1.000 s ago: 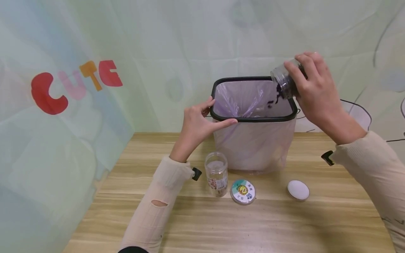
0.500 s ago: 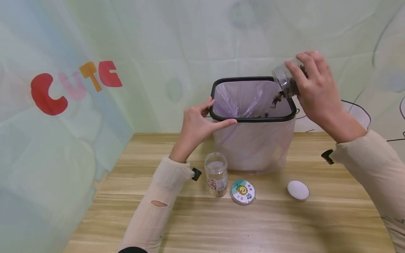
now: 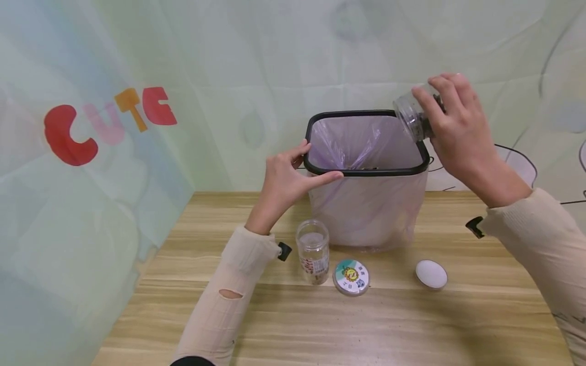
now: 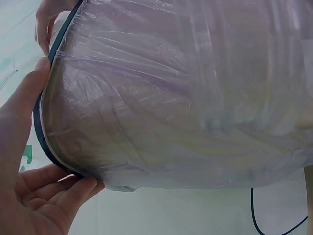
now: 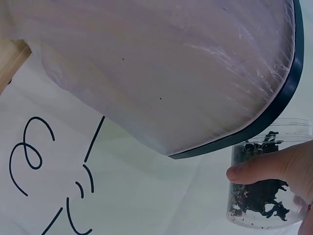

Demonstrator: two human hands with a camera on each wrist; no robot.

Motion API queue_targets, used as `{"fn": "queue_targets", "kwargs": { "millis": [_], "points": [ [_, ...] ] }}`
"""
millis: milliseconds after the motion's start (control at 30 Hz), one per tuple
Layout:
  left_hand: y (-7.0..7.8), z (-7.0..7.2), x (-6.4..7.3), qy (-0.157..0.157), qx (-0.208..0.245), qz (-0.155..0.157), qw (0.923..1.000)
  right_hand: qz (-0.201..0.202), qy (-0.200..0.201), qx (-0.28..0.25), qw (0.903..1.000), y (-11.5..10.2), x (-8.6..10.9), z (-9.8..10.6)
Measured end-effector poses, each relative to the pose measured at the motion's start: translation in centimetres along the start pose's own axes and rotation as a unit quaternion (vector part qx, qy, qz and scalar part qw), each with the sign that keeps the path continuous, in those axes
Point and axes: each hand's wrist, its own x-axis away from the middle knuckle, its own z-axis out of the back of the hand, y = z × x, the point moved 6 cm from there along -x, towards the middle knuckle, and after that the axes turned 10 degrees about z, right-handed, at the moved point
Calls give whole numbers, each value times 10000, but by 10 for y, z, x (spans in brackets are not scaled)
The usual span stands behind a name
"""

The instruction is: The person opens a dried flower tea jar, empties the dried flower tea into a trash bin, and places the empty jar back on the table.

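My right hand point(image 3: 462, 127) grips a clear plastic jar point(image 3: 409, 114), tilted with its mouth over the right side of the trash bin point(image 3: 366, 173). Dark shrivelled flakes cling inside the jar point(image 5: 261, 196) in the right wrist view, with the thumb point(image 5: 259, 169) lying across its side. The bin has a black rim and a thin purplish bag liner point(image 3: 341, 145); a few dark bits show down inside it. My left hand point(image 3: 285, 185) holds the rim's near left corner, thumb along the front and fingers point(image 4: 80, 191) at the side.
On the wooden table point(image 3: 320, 330), a second clear jar point(image 3: 313, 256) stands upright and uncovered before the bin. Beside it lies a round lid with a sun picture point(image 3: 351, 277); a white lid point(image 3: 432, 275) lies further right. A printed curtain point(image 3: 252, 76) hangs behind.
Dark flakes were falling from the jar's mouth into the bin in the earlier frames; none are falling now. Both hands have stayed nearly in place.
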Motion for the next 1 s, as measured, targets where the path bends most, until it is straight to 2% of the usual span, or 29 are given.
{"fn": "queue_targets", "kwargs": {
  "millis": [167,567,1000],
  "points": [
    [0,0,0,3,129,0,9999,29,19,-36,10000,0,1,0],
    [1,0,-1,-14,50,10,10000,124,494,-157,9986,-9,0,-1],
    [0,-1,0,-19,-68,20,10000,230,504,-77,9984,-11,-2,-2]
  ]
}}
